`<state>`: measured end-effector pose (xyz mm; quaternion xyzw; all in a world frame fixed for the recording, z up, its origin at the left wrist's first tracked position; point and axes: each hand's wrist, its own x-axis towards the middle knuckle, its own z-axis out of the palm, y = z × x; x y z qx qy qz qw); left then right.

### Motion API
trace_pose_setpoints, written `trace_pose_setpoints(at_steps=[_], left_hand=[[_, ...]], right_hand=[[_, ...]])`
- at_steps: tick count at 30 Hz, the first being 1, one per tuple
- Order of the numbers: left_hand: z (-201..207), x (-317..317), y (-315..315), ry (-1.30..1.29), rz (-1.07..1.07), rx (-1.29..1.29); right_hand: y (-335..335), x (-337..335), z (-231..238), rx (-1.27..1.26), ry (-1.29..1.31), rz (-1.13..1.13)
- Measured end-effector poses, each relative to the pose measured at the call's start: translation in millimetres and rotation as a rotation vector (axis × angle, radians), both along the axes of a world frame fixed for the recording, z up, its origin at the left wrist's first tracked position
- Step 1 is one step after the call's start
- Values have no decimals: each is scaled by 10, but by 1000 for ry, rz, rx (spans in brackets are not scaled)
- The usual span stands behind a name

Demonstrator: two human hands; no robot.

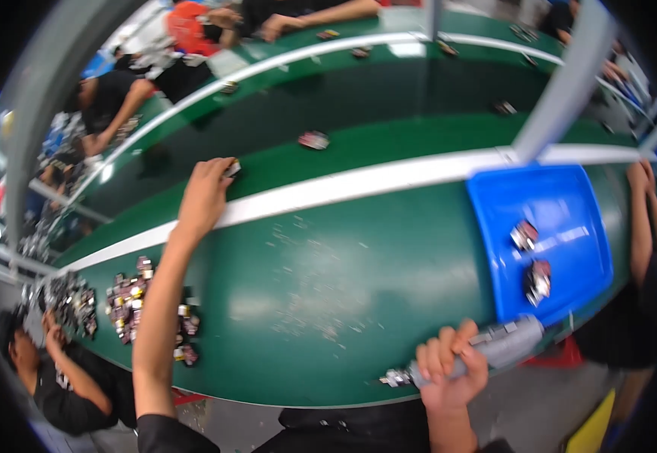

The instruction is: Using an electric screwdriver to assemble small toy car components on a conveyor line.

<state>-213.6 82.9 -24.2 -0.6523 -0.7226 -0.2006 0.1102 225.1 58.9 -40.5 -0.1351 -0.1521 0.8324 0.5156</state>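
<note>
My left hand [206,192] reaches across the white rail to the far green belt. Its fingers are closed round a small dark part with a light patch [232,167], mostly hidden by them. Near the front edge, my right hand [453,366] is wrapped round a grey electric screwdriver [506,341], whose metal nose [398,377] points left. Small pale slivers [317,298] lie scattered on the green tabletop [404,264] between my arms. Beside my left forearm is a heap of small dark and silvery parts [126,302].
A blue tray [487,249] at right holds two wrapped-looking metallic parts [538,281]. The white rail [359,175] divides tabletop from belt; a grey post [570,83] rises from it. Another part [313,140] lies on the belt. Co-workers sit left [72,377], right and across.
</note>
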Motion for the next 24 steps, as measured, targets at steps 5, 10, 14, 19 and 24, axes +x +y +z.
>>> trace_pose_setpoints(at_steps=[5, 10, 14, 19, 24], left_hand=[[239, 1556, -128, -69, -427, -95], [147, 2516, -478, 35, -747, -65], [-54, 2754, -603, 64, -792, -71], [-40, 2746, -571, -244, -819, -143], [11, 2820, -525, -238, -772, -142]], right_hand=[[37, -16, -2, 45, -58, 16], [-163, 206, 27, 22, -92, 6], [-370, 352, 43, -20, -109, -1], [-451, 416, 42, -3, -178, 79], [-542, 383, 54, -42, -178, 118]])
